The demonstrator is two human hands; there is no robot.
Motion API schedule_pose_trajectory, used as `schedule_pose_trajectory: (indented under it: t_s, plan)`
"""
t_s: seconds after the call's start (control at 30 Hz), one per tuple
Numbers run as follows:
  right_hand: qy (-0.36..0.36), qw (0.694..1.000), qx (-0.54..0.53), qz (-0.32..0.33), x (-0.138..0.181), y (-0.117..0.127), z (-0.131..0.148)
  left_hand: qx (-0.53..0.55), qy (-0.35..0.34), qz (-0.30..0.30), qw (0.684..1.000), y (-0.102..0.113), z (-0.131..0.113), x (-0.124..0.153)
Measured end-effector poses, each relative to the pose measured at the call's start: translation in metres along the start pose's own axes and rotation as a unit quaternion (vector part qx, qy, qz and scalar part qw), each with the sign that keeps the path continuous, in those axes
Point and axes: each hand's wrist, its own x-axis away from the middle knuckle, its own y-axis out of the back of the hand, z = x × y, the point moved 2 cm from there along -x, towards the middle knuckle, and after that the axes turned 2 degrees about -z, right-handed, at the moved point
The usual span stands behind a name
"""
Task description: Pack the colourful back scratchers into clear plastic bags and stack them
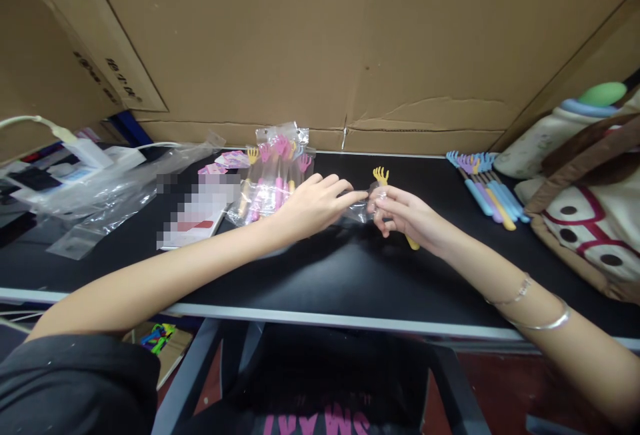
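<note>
Black cloth sleeve sits nearest, at the lower left. Ahead, over the black tabletop, the right hand is curled round a slim yellow back scratcher with a claw-shaped head, tilted, its handle end showing below the palm. Clear plastic film spans the gap to the left hand, whose fingers reach it; whether they pinch it, I cannot tell. Bagged pink and yellow scratchers lie beyond the left hand; loose blue, purple and yellow scratchers lie farther right.

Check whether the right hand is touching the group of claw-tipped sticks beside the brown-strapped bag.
Apart: the head view shows black tabletop between the right hand and the claw-tipped sticks.
</note>
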Motion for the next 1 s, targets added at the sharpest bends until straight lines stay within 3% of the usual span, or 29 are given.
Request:
schedule_pose_trajectory:
  t_s: [0.3,0.53,0.63,1.0]
  plan:
    - [-0.007,0.999,0.031,-0.003,-0.001,-0.001,-0.004,0.021,0.008,0.043,0.999,0.002,0.001,0.001]
    - [-0.008,0.999,-0.004,-0.033,-0.004,0.005,-0.005,0.193,0.071,0.095,0.974,0.002,-0.006,0.000]
    - [-0.002,0.998,-0.029,-0.053,-0.004,0.007,-0.005,0.212,0.094,0.110,0.967,-0.001,-0.008,0.000]
    - [-0.051,0.998,-0.020,-0.023,-0.001,0.000,-0.003,0.213,0.116,0.083,0.967,-0.002,-0.008,0.004]
